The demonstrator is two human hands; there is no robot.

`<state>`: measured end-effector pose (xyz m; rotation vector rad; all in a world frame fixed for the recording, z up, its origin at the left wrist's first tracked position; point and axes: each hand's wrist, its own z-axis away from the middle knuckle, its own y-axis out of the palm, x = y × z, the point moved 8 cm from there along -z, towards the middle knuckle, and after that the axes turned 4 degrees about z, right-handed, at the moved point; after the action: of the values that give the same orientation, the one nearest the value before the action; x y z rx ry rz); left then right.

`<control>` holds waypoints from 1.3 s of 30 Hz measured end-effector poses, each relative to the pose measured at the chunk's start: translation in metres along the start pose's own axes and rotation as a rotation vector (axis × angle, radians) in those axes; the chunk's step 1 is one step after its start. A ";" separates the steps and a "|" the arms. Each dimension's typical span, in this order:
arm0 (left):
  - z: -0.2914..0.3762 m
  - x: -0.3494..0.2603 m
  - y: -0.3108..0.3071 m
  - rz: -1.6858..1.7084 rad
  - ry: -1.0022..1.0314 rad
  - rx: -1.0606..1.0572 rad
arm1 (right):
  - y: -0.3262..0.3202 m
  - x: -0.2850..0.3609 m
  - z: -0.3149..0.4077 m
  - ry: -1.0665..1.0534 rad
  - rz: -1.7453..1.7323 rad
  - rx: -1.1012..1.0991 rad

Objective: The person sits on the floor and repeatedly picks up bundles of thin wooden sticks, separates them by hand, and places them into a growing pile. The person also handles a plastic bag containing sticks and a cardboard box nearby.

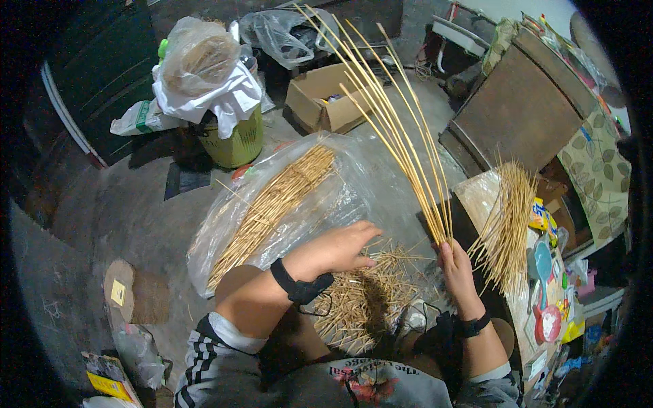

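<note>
My right hand (454, 260) grips a loose fan of long, thin straw-coloured stalks (403, 148) by their lower ends. The stalks rise away from me and spread apart towards their tips. My left hand (352, 247) hovers over a pile of short cut stalk pieces (362, 301) on the floor between my legs. Its thumb and fingers are apart, and nothing shows between them. Beyond my left forearm lies a thick bundle of stalks (275, 204) on clear plastic sheeting (336, 199). Another bunch of thinner stalks (507, 224) rests on the low table to my right.
The low table (474, 191) also carries a blue ladle (542, 265) and a red dish (548, 324). Ahead stand an open cardboard box (347, 117) and a green bin (237, 143) topped with bags. A brown cabinet (515, 102) is at the right, a wooden block (148, 298) at the left.
</note>
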<state>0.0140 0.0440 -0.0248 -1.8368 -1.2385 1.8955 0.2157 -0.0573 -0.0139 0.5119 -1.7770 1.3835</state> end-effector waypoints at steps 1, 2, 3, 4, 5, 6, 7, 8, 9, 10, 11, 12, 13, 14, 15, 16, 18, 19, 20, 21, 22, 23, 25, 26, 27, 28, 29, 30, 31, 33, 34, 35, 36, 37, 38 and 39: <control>-0.001 -0.001 0.000 -0.002 -0.011 -0.004 | 0.000 -0.002 0.000 0.026 -0.008 0.012; -0.002 -0.004 -0.003 -0.005 0.002 -0.031 | 0.001 -0.004 0.000 0.047 -0.017 0.026; -0.004 -0.004 -0.006 -0.010 -0.013 -0.048 | 0.002 -0.007 0.000 0.082 -0.030 0.048; -0.006 -0.006 -0.015 -0.008 -0.001 -0.140 | 0.002 -0.007 0.000 0.093 -0.030 0.046; -0.008 -0.005 -0.024 -0.006 -0.018 -0.223 | 0.000 -0.004 0.000 0.060 -0.008 0.024; -0.009 -0.002 -0.035 -0.008 -0.055 -0.300 | -0.001 -0.001 0.000 0.037 0.011 0.011; -0.008 0.004 -0.049 0.228 -0.083 -0.425 | 0.000 0.001 0.001 0.025 0.020 0.012; -0.004 0.013 -0.062 0.461 -0.128 -0.540 | 0.001 0.003 0.002 0.010 0.048 0.018; 0.001 0.023 -0.074 0.695 -0.171 -0.654 | 0.002 0.004 0.003 0.007 0.065 0.036; 0.007 0.025 -0.088 0.739 -0.155 -0.731 | 0.004 0.005 0.004 0.004 0.083 0.052; 0.014 0.029 -0.102 0.784 -0.138 -0.808 | 0.007 0.007 0.005 -0.017 0.103 0.069; 0.022 0.031 -0.115 0.828 -0.093 -0.890 | 0.008 0.009 0.007 -0.037 0.124 0.085; 0.029 0.036 -0.124 0.869 -0.102 -0.954 | 0.011 0.008 0.008 -0.032 0.152 0.108; 0.035 0.039 -0.131 0.907 -0.082 -1.018 | 0.012 0.008 0.008 -0.033 0.195 0.110; 0.041 0.042 -0.137 0.949 -0.058 -1.082 | 0.012 0.012 0.008 -0.075 0.201 0.101; 0.046 0.045 -0.140 0.983 -0.054 -1.114 | 0.012 0.012 0.008 -0.083 0.215 0.099; 0.048 0.049 -0.140 0.996 -0.065 -1.119 | 0.013 0.012 0.009 -0.079 0.243 0.100; 0.049 0.050 -0.139 1.003 -0.072 -1.121 | 0.013 0.013 0.009 -0.088 0.235 0.095; 0.050 0.052 -0.138 1.001 -0.092 -1.125 | 0.013 0.013 0.009 -0.083 0.228 0.096; 0.050 0.053 -0.137 0.998 -0.112 -1.129 | 0.014 0.012 0.009 -0.065 0.224 0.103; 0.051 0.055 -0.136 0.995 -0.131 -1.133 | 0.014 0.013 0.009 -0.078 0.216 0.095; 0.051 0.055 -0.135 1.012 -0.125 -1.137 | 0.014 0.013 0.009 -0.077 0.212 0.092; 0.051 0.055 -0.135 1.045 -0.115 -1.152 | 0.015 0.013 0.009 -0.077 0.211 0.093; 0.050 0.054 -0.135 1.060 -0.115 -1.136 | 0.015 0.014 0.009 -0.078 0.214 0.098; 0.049 0.054 -0.135 1.073 -0.119 -1.129 | 0.016 0.012 0.008 -0.059 0.223 0.106; 0.048 0.052 -0.135 1.086 -0.104 -1.112 | 0.016 0.014 0.009 -0.080 0.210 0.100; 0.049 0.052 -0.135 1.028 -0.155 -1.108 | 0.016 0.014 0.009 -0.081 0.204 0.096; 0.050 0.051 -0.136 0.970 -0.187 -1.093 | 0.017 0.013 0.008 -0.071 0.197 0.098; 0.050 0.050 -0.137 0.912 -0.217 -1.078 | 0.017 0.014 0.009 -0.072 0.184 0.094; 0.055 0.044 -0.143 0.637 -0.293 -1.078 | 0.018 0.011 0.009 -0.033 0.164 0.104; 0.057 0.041 -0.145 0.503 -0.325 -1.076 | 0.017 0.012 0.009 -0.040 0.155 0.102; 0.058 0.033 -0.149 0.291 -0.328 -1.071 | 0.017 0.012 0.009 -0.026 0.150 0.107; 0.058 0.024 -0.152 0.083 -0.325 -1.063 | 0.018 0.011 0.009 -0.011 0.145 0.112; 0.056 0.015 -0.153 -0.125 -0.320 -1.047 | 0.018 0.012 0.009 -0.014 0.139 0.108; 0.053 0.005 -0.150 -0.215 -0.255 -1.031 | 0.017 0.012 0.009 -0.017 0.133 0.104; 0.049 -0.004 -0.145 -0.304 -0.190 -1.013 | 0.017 0.013 0.009 -0.020 0.127 0.100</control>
<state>-0.0850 0.1107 0.0708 -1.6452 -2.6986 1.3634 0.1925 -0.0585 -0.0148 0.4739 -1.7887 1.5662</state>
